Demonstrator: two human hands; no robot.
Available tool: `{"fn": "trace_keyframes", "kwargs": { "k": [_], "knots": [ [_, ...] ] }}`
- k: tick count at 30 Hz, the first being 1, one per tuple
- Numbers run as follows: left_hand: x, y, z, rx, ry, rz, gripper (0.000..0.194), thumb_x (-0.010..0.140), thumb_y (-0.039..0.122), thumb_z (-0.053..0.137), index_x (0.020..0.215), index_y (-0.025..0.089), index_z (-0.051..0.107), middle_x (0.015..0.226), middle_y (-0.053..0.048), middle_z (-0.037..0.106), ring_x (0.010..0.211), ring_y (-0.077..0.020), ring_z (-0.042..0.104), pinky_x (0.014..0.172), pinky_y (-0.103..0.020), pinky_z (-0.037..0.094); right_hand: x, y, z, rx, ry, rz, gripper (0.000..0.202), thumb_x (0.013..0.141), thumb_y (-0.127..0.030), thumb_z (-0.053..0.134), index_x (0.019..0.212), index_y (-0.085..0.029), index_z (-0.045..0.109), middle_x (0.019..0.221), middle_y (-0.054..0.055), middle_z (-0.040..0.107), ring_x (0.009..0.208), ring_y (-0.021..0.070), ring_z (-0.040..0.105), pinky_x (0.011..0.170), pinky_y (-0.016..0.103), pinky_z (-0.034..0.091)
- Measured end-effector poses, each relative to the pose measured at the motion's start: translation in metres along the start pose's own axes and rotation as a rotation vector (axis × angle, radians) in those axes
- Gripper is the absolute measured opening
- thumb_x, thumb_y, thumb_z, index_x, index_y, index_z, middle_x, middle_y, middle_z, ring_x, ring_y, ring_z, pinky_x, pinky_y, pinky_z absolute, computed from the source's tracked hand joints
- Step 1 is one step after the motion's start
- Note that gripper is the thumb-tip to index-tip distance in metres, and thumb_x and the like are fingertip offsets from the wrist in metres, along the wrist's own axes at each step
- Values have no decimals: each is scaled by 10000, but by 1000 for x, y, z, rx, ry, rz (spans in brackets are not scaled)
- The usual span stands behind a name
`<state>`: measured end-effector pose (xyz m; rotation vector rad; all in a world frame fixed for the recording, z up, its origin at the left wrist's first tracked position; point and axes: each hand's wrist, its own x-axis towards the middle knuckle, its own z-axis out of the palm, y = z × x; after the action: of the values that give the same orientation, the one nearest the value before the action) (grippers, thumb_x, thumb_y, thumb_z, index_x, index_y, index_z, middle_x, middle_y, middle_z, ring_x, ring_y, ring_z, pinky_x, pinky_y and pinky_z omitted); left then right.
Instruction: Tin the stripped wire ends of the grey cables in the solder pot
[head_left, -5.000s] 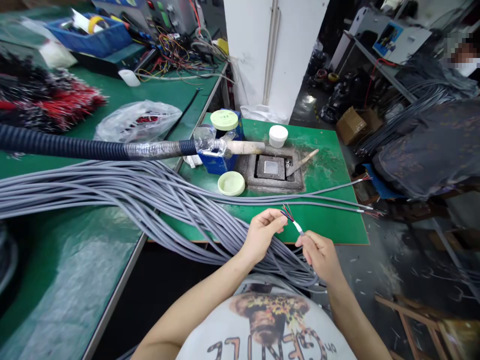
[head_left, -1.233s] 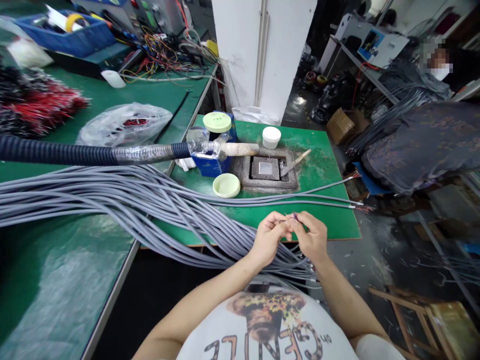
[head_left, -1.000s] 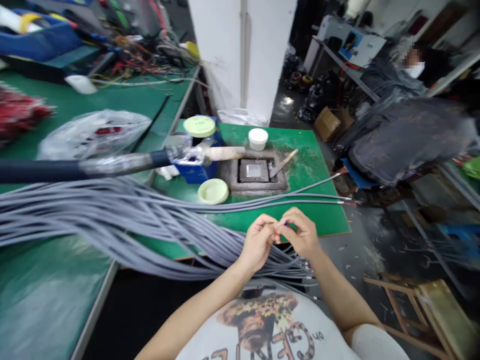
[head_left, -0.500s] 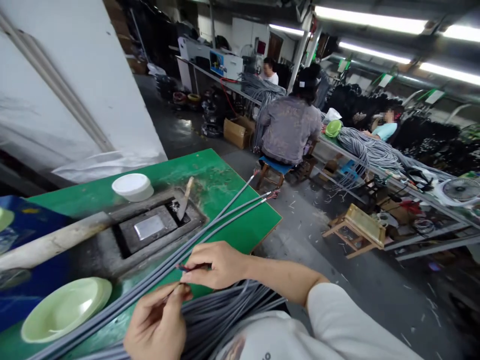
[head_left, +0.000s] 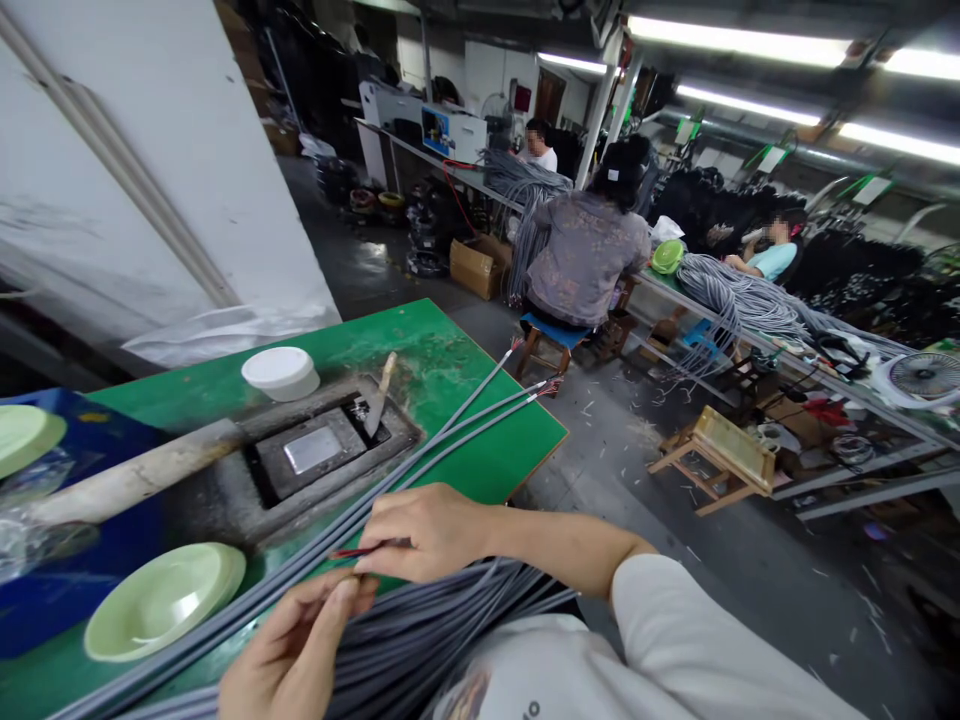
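My right hand (head_left: 427, 532) is closed on thin red and dark wires (head_left: 356, 552) that stick out to the left of its fingers. Just below and left of it, my left hand (head_left: 300, 635) pinches with thumb and forefinger, touching the right fingertips; what it holds is too small to make out. Long grey cables (head_left: 330, 548) with stripped ends lie across the green table (head_left: 480, 460) behind my hands. A thick bundle of grey cables (head_left: 420, 625) lies beneath them, near my body.
A metal tray with a soldering-pot-like block (head_left: 311, 450) and a scraper (head_left: 380, 395) sits on the table. Around it are a white tub (head_left: 280, 372), a green bowl (head_left: 161, 605) and a blue box (head_left: 82, 530). A seated person (head_left: 589, 250) is beyond.
The left hand has shifted slightly down and left. More of the red wire shows beside my right hand. The table objects appear slightly further right as the view shifts.
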<state>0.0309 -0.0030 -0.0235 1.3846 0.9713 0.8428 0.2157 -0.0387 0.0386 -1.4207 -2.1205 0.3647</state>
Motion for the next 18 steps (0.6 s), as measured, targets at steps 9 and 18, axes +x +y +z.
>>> {"fn": "trace_keyframes", "kwargs": {
  "k": [9, 18],
  "knots": [
    [1, 7, -21, 309, -308, 322, 325, 800, 507, 588, 712, 197, 625, 594, 3, 593, 533, -139, 567, 523, -204, 495, 12, -11, -7, -91, -185, -126, 307, 949, -351, 396, 898, -146, 619, 883, 38, 599, 857, 123, 564, 709, 200, 415],
    [-25, 10, -50, 467, -102, 346, 315, 934, 367, 420, 697, 187, 522, 598, 17, 513, 554, -119, 491, 550, -210, 423, 65, -8, -4, 10, -111, -187, 228, 901, -302, 516, 743, -156, 590, 751, 8, 539, 756, 122, 526, 700, 219, 381]
  ]
}}
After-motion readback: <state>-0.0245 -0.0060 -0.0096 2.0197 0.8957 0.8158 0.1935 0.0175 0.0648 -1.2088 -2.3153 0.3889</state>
